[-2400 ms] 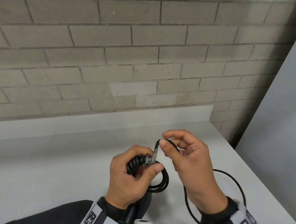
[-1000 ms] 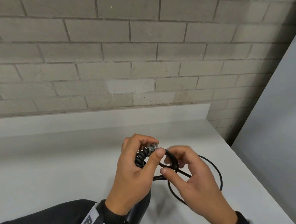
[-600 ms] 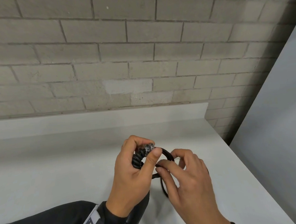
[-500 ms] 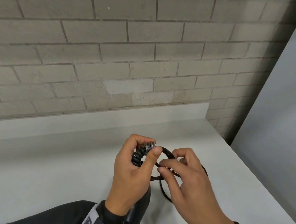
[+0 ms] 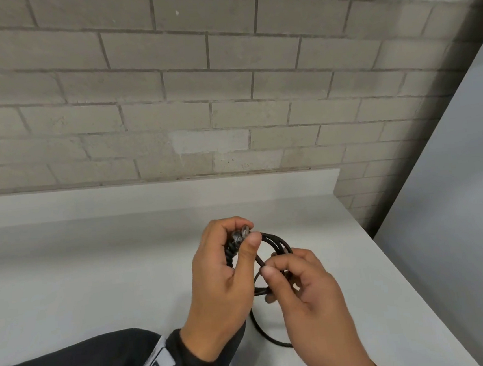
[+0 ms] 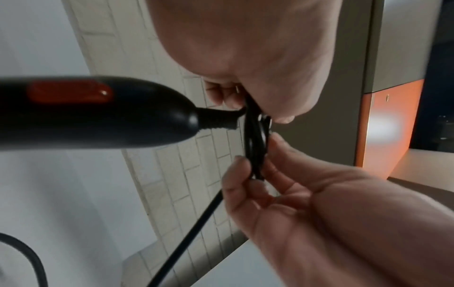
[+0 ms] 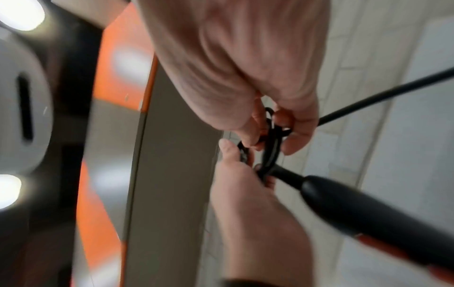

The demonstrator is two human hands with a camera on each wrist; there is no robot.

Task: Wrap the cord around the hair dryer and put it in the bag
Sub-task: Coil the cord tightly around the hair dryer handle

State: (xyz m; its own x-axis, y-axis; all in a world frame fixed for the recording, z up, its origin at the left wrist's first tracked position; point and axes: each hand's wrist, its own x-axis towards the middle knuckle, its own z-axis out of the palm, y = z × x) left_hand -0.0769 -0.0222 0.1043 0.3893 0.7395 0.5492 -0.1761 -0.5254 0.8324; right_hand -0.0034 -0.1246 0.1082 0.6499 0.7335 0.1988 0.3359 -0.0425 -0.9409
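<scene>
Gripping the ribbed collar where the cord (image 5: 272, 240) leaves the hair dryer (image 6: 98, 114), the left hand (image 5: 220, 279) has its fingers curled round that end and its thumb pressed over a small clear piece at the top, possibly a clip or tie, though the head view is too soft to be sure. The right hand (image 5: 307, 294) sits just right of the left hand, its thumb and fingers pinching the gathered black loops of the cord. In the left wrist view the loops stand on edge between the two hands, touching the fingertips (image 6: 236, 169) of the right hand below and the left hand (image 6: 248, 58) above. The hair dryer is black with a red switch (image 6: 70, 93) on its handle; it hangs below the left hand, its body mostly hidden under the wrist in the head view. A free run of the cord drops from the loops and curves across the white table (image 5: 82, 286) below the hands. Behind the table stands a grey brick wall (image 5: 166, 86). The bag is nowhere in these views.
</scene>
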